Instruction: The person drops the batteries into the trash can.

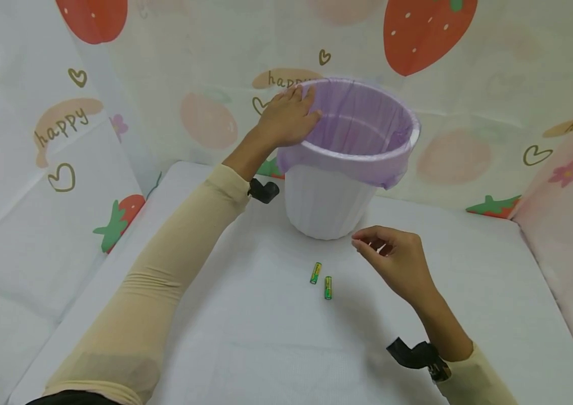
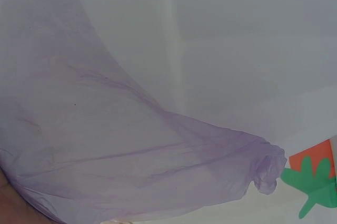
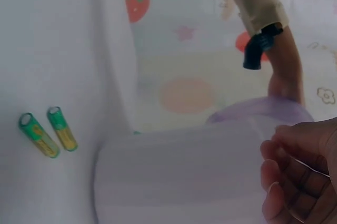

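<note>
A white trash bin (image 1: 329, 202) stands toward the back of the table, lined with a thin purple bag (image 1: 352, 121) folded over its rim. On the bin's left rim rests my left hand (image 1: 288, 118), its fingers spread over the bag's edge. My right hand (image 1: 397, 256) hovers in front of the bin's lower right side, fingers loosely bent, with nothing seen between them. Two green and yellow batteries, a farther battery (image 1: 315, 273) and a nearer battery (image 1: 328, 287), lie on the table to the left of that hand. The left wrist view shows mostly the bag (image 2: 131, 145).
A white cloth covers the table (image 1: 246, 337). Behind it hangs a printed curtain (image 1: 154, 73) with strawberries and hearts, and similar sheets close off both sides. Black wrist mounts sit on the left sleeve (image 1: 180, 247) and the right sleeve (image 1: 478, 379).
</note>
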Demonstrator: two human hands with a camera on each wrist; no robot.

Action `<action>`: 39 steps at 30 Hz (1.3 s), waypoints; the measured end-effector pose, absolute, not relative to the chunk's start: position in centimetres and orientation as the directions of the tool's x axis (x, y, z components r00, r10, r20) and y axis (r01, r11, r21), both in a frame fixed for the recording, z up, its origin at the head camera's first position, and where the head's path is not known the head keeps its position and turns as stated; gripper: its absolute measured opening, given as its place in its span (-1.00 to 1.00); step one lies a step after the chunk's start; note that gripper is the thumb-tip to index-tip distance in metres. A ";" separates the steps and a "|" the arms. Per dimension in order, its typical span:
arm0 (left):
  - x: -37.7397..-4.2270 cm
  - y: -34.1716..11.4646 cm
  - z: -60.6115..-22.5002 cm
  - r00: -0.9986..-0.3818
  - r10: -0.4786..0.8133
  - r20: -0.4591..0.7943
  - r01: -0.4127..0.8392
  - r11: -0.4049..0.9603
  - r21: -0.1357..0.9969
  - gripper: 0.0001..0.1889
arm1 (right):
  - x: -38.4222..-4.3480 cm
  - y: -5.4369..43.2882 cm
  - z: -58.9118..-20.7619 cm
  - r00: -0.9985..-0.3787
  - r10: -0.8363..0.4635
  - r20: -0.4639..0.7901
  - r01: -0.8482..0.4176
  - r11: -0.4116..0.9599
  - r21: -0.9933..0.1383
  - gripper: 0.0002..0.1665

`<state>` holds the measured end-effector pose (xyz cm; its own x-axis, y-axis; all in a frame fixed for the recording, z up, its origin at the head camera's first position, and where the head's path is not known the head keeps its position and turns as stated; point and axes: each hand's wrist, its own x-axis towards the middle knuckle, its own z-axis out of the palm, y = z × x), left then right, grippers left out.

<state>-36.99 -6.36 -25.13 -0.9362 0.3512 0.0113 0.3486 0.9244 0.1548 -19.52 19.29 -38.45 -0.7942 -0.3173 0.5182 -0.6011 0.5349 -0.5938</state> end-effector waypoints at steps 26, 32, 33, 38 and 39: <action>-36.8 -6.4 -25.1 -0.933 0.358 0.030 0.358 0.920 0.161 -0.28 | -18.4 18.5 -46.8 -0.907 -0.334 0.259 -0.420 0.650 -0.633 -0.79; -36.9 -6.4 -25.2 -0.932 0.361 0.038 0.362 0.918 0.164 -0.28 | -18.6 18.1 -48.6 -0.930 -0.333 0.156 -0.355 0.699 -0.621 -0.73; -36.9 -6.4 -25.2 -0.932 0.360 0.037 0.361 0.918 0.164 -0.28 | -18.6 18.0 -48.8 -0.934 -0.333 0.134 -0.340 0.704 -0.624 -0.71; -36.9 -6.4 -25.2 -0.931 0.363 0.045 0.365 0.917 0.160 -0.28 | -18.6 17.5 -49.5 -0.949 -0.311 0.054 -0.277 0.736 -0.617 -0.59; -37.0 -6.4 -25.2 -0.931 0.363 0.045 0.366 0.917 0.157 -0.28 | -18.6 17.4 -49.6 -0.952 -0.303 0.045 -0.266 0.744 -0.613 -0.57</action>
